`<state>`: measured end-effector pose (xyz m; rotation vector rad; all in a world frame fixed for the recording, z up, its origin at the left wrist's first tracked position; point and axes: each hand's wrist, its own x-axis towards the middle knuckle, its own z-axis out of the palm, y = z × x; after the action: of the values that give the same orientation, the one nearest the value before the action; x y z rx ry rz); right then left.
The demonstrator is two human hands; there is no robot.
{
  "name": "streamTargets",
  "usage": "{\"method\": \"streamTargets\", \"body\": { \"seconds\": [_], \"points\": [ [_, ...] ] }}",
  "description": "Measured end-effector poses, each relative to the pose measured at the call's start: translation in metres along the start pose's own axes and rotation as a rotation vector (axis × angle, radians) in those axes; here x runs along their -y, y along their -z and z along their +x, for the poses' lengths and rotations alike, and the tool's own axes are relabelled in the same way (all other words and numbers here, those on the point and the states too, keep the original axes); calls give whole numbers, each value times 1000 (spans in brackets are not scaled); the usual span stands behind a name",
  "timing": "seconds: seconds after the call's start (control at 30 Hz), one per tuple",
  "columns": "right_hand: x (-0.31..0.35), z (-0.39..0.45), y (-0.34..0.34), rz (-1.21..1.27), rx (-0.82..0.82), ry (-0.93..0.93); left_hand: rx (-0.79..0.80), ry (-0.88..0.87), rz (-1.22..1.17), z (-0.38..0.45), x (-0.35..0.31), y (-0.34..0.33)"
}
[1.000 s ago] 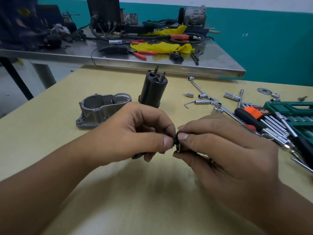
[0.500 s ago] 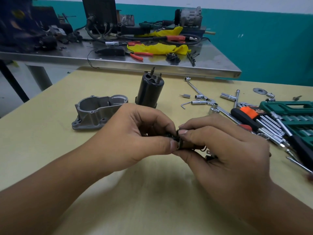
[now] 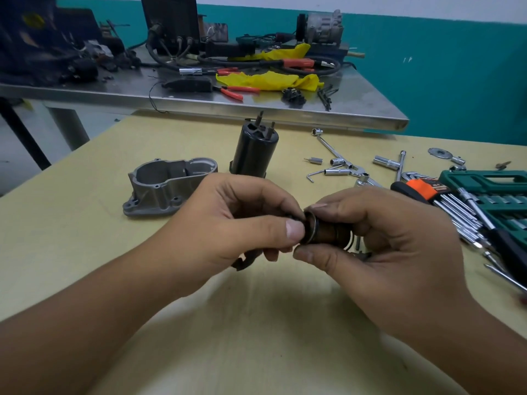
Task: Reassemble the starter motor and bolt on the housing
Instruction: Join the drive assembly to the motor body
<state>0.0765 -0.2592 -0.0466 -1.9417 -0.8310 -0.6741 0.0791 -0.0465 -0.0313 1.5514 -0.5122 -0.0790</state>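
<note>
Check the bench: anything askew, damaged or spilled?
Nothing damaged or spilled. Sockets and bits lie loose outside the green case. The black motor can stands upright beside the grey housing, mid-assembly.

Bare tabletop point(image 3: 85, 252) left; housing point(image 3: 168, 188), motor can point(image 3: 253, 152) behind; tools point(image 3: 456, 206) right.

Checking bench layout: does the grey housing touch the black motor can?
Apart. The head view shows bare tabletop between the grey housing and the upright black motor can.

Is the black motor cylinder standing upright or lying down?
Upright. The cylinder stands on end on the table, its pins pointing up.
</note>
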Motion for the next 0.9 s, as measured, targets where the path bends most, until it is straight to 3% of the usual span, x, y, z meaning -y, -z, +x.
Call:
{"method": "streamTargets", "body": {
  "seconds": [0.13, 0.33, 0.6, 0.9],
  "points": [
    [0, -1, 0, -50, -33, 46, 17, 47, -170, 0, 6, 1],
    [1, -1, 2, -60, -33, 61, 9, 45, -237, 0, 9, -4],
    [-1, 0, 1, -153, -18, 143, -10, 42, 68, 1, 2, 6],
    [-2, 0, 1, -149, 12, 150, 7, 95, 95, 3, -4, 9]
  ]
}}
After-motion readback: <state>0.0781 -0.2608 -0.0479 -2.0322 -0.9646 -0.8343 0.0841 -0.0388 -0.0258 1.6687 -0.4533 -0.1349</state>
